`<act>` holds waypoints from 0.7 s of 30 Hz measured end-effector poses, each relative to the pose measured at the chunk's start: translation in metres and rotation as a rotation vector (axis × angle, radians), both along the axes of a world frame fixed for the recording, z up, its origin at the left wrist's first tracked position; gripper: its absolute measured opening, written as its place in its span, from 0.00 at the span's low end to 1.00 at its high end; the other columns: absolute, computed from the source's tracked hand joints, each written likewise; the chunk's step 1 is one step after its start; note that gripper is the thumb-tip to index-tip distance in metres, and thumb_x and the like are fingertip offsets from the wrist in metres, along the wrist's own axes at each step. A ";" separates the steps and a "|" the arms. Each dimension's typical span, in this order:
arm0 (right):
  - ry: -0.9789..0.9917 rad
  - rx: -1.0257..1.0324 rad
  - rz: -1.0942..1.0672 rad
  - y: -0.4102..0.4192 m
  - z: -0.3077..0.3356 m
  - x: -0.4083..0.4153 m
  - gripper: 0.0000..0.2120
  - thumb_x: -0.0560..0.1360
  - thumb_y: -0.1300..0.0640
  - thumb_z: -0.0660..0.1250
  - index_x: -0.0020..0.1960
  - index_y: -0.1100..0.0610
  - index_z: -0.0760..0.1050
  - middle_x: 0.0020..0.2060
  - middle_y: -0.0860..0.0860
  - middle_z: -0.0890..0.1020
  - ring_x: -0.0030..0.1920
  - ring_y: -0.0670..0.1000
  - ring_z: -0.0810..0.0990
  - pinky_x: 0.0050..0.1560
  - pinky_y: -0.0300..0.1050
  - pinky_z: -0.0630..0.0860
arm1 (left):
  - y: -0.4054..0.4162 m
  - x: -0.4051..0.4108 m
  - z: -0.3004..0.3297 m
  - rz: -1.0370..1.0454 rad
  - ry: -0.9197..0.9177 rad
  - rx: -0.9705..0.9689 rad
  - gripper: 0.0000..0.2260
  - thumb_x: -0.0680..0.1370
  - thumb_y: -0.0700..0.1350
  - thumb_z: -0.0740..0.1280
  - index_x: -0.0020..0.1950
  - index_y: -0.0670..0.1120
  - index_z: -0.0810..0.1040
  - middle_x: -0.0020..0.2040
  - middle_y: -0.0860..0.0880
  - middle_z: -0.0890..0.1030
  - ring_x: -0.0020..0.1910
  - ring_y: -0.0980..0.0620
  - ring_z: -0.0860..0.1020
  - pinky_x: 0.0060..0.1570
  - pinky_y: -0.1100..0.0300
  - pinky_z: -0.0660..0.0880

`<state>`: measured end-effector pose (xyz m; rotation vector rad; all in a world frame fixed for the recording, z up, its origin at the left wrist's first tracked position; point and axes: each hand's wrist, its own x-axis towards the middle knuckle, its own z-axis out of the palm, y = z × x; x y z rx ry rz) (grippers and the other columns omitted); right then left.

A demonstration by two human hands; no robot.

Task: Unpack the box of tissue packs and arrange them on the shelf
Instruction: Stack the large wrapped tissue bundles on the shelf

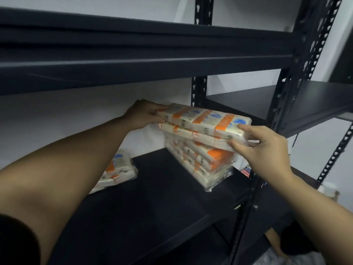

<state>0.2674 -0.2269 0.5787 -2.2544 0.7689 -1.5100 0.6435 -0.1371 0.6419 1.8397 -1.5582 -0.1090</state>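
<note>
we hold the top tissue pack [203,119] at both ends, left hand [141,114] curled round its far end, right hand [264,146] pinching the near end. it sits on a stack of packs [206,161] on the dark shelf [162,197]. another pack [116,169], blurred, seems to lie flat at left.

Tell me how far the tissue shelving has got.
Done: a stack of tissue packs stands on the dark shelf, and another pack lies further left. In hand: the left hand and right hand hold two packs at the stack's top. Left: the box is out of view, so the remainder cannot be told.
</note>
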 end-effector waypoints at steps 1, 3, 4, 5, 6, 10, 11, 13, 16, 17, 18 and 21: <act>-0.007 -0.001 -0.005 -0.001 -0.002 0.002 0.23 0.69 0.50 0.81 0.63 0.51 0.83 0.53 0.48 0.83 0.51 0.46 0.83 0.54 0.42 0.82 | -0.009 0.002 -0.002 -0.006 0.002 -0.006 0.26 0.71 0.47 0.81 0.67 0.60 0.81 0.59 0.58 0.85 0.59 0.60 0.82 0.62 0.58 0.78; -0.012 -0.002 -0.019 -0.003 -0.006 0.006 0.23 0.69 0.49 0.81 0.63 0.50 0.83 0.53 0.47 0.82 0.50 0.46 0.83 0.52 0.40 0.82 | -0.026 0.008 -0.005 -0.020 0.010 -0.012 0.26 0.71 0.46 0.81 0.67 0.60 0.81 0.59 0.58 0.85 0.59 0.59 0.81 0.61 0.59 0.77; -0.021 0.000 -0.019 -0.003 -0.008 0.009 0.22 0.69 0.48 0.81 0.62 0.50 0.84 0.52 0.47 0.81 0.49 0.46 0.83 0.51 0.39 0.82 | -0.033 0.010 -0.006 -0.030 0.022 -0.010 0.26 0.71 0.45 0.81 0.67 0.59 0.81 0.58 0.58 0.85 0.59 0.60 0.81 0.61 0.60 0.77; -0.031 0.005 -0.016 -0.002 -0.009 0.011 0.22 0.68 0.49 0.81 0.61 0.49 0.84 0.51 0.46 0.80 0.49 0.45 0.83 0.50 0.38 0.82 | -0.039 0.013 -0.007 -0.042 0.031 -0.006 0.26 0.71 0.44 0.81 0.67 0.58 0.81 0.58 0.58 0.85 0.59 0.61 0.81 0.61 0.61 0.77; -0.037 0.004 -0.014 -0.002 -0.011 0.014 0.21 0.68 0.49 0.81 0.60 0.49 0.85 0.50 0.45 0.79 0.48 0.45 0.83 0.49 0.38 0.82 | -0.045 0.016 -0.008 -0.058 0.034 -0.004 0.25 0.72 0.43 0.80 0.67 0.57 0.81 0.60 0.57 0.84 0.60 0.60 0.81 0.63 0.60 0.77; -0.019 -0.009 -0.020 -0.001 -0.014 0.021 0.22 0.67 0.51 0.82 0.60 0.49 0.85 0.50 0.43 0.77 0.49 0.45 0.82 0.50 0.36 0.80 | -0.062 0.023 -0.016 -0.087 0.021 0.001 0.24 0.73 0.43 0.79 0.69 0.53 0.81 0.65 0.54 0.82 0.65 0.57 0.79 0.68 0.58 0.74; -0.015 -0.014 -0.023 -0.001 -0.015 0.023 0.22 0.67 0.51 0.82 0.60 0.49 0.85 0.50 0.43 0.77 0.49 0.45 0.82 0.50 0.35 0.79 | -0.066 0.024 -0.018 -0.086 0.024 -0.001 0.24 0.74 0.43 0.79 0.69 0.52 0.81 0.65 0.54 0.82 0.65 0.57 0.79 0.68 0.59 0.74; -0.021 -0.013 -0.021 -0.002 -0.016 0.027 0.22 0.67 0.50 0.82 0.60 0.48 0.85 0.49 0.43 0.77 0.48 0.45 0.82 0.50 0.37 0.80 | -0.072 0.025 -0.022 -0.081 0.031 -0.001 0.23 0.74 0.41 0.79 0.68 0.52 0.81 0.63 0.55 0.83 0.63 0.58 0.80 0.67 0.60 0.74; -0.031 0.000 -0.005 -0.001 -0.020 0.030 0.22 0.66 0.51 0.82 0.60 0.49 0.85 0.49 0.44 0.78 0.47 0.45 0.82 0.49 0.39 0.83 | -0.078 0.028 -0.025 -0.066 0.059 0.004 0.23 0.75 0.41 0.78 0.69 0.50 0.81 0.62 0.57 0.82 0.58 0.67 0.79 0.67 0.62 0.75; -0.030 0.001 0.007 0.000 -0.021 0.029 0.23 0.66 0.51 0.82 0.60 0.50 0.85 0.49 0.44 0.78 0.46 0.44 0.82 0.48 0.38 0.83 | -0.079 0.029 -0.026 -0.057 0.060 -0.002 0.23 0.75 0.41 0.77 0.69 0.49 0.80 0.62 0.57 0.82 0.58 0.66 0.79 0.66 0.64 0.74; -0.026 0.003 0.019 0.000 -0.022 0.029 0.23 0.66 0.52 0.82 0.60 0.50 0.85 0.48 0.44 0.78 0.46 0.44 0.82 0.48 0.38 0.83 | -0.080 0.029 -0.026 -0.048 0.059 -0.009 0.23 0.76 0.40 0.77 0.70 0.49 0.80 0.63 0.56 0.82 0.59 0.63 0.79 0.64 0.67 0.74; -0.008 0.005 0.047 0.001 -0.023 0.029 0.24 0.66 0.51 0.81 0.61 0.50 0.85 0.48 0.44 0.77 0.46 0.44 0.82 0.48 0.39 0.83 | -0.084 0.028 -0.029 -0.020 0.054 -0.037 0.23 0.76 0.39 0.77 0.71 0.46 0.79 0.65 0.52 0.82 0.62 0.57 0.79 0.59 0.76 0.72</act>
